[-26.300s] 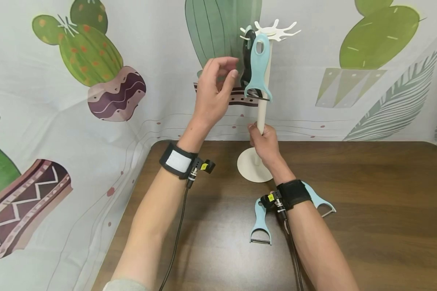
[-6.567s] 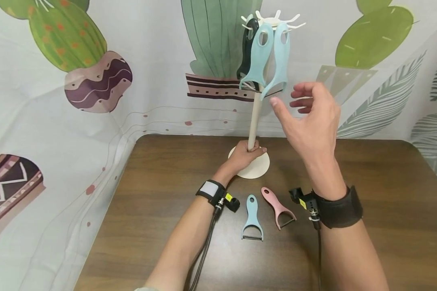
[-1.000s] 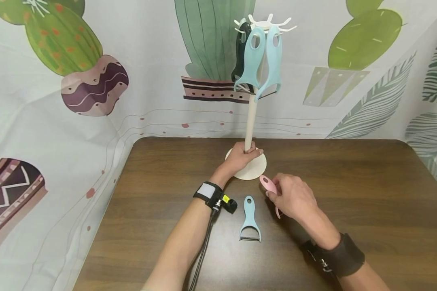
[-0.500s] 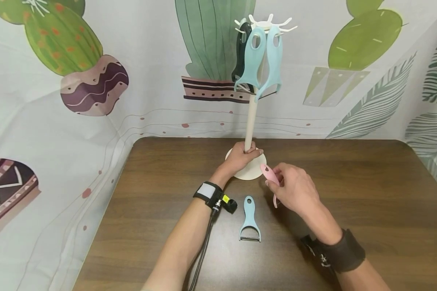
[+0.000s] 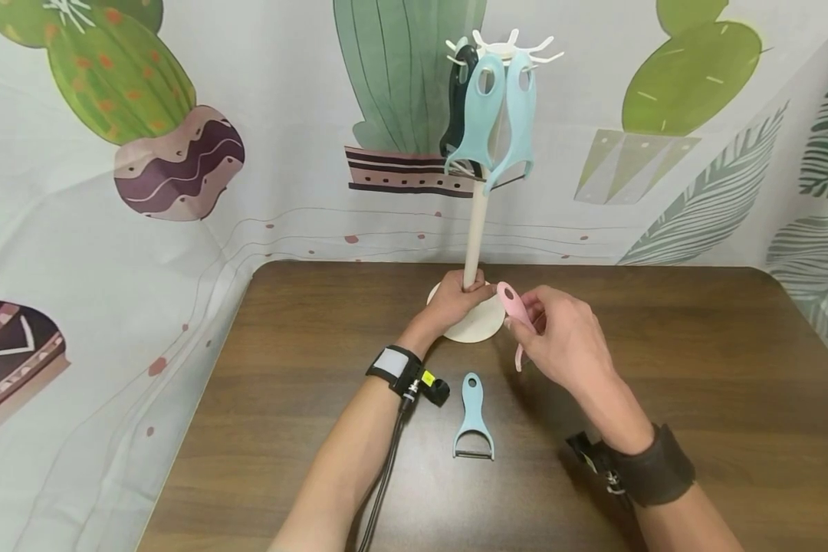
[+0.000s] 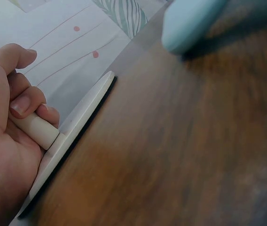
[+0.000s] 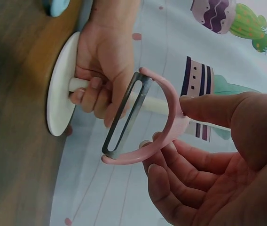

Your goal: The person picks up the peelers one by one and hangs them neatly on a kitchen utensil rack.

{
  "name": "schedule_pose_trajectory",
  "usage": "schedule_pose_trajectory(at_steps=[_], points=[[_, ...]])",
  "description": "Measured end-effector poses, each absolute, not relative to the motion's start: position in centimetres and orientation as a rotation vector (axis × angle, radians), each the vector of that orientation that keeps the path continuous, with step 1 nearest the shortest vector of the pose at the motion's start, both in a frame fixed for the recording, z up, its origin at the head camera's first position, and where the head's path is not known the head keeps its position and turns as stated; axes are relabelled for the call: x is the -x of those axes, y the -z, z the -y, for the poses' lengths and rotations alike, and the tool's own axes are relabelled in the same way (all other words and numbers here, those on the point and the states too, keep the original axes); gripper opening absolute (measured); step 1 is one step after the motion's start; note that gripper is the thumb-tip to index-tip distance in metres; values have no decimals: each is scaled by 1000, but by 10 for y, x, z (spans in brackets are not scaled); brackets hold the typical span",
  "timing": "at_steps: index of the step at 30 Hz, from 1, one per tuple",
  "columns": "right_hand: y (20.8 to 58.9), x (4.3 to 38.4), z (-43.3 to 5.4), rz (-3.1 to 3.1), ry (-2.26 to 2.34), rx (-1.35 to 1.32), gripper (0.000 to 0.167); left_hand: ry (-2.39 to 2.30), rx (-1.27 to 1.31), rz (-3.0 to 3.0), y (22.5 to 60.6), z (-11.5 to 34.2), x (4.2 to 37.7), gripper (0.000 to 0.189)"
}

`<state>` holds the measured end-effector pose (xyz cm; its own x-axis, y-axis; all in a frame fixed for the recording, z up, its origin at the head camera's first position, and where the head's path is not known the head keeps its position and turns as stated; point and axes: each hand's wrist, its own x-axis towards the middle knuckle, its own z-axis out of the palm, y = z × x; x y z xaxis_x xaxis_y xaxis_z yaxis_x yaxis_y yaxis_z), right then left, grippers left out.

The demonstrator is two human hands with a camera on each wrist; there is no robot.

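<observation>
My left hand (image 5: 453, 300) grips the cream post (image 5: 475, 238) of a stand low down, right above its round base (image 5: 479, 326); the left wrist view shows fingers curled round the post. In my right hand (image 5: 564, 333) a pink peeler (image 5: 514, 305) is pinched between thumb and fingers, handle end up, above the table beside the base. Its metal blade (image 7: 126, 115) faces the camera in the right wrist view. From the stand's hooks (image 5: 507, 50) hang a black peeler (image 5: 458, 103) and two light blue peelers, one in front (image 5: 481, 115), the other to the right (image 5: 520, 115).
Another light blue peeler (image 5: 473, 414) lies on the brown wooden table (image 5: 697, 399), blade end toward me. A cactus-print cloth (image 5: 283, 115) hangs behind the table. A black cable (image 5: 386, 468) runs along my left forearm.
The pink peeler, lying on the table several seconds ago, is now in my right hand and has risen toward the stand over the last second. My left hand keeps its grip on the post.
</observation>
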<state>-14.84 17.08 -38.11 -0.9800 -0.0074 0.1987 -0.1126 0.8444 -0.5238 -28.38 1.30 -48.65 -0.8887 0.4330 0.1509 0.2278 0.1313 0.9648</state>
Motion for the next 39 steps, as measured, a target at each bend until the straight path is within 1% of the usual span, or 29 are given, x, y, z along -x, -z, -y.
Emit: schedule_pose_trajectory(at_steps=[10,14,23,39], points=[[369,153,-167,2747,-869,-123,22,-1852,-673,-2226,504,-14,296,38],[362,154,-167,2730,-894,-114,23,-1861,-703,-2202,507,-13,298,40],[347,157,-171,2652,-954,-102,28,-1858,-780,-2210,508,-11,298,41],[321,159,-171,2531,-1007,-72,32,-1879,-758,-2167,508,-12,299,41]])
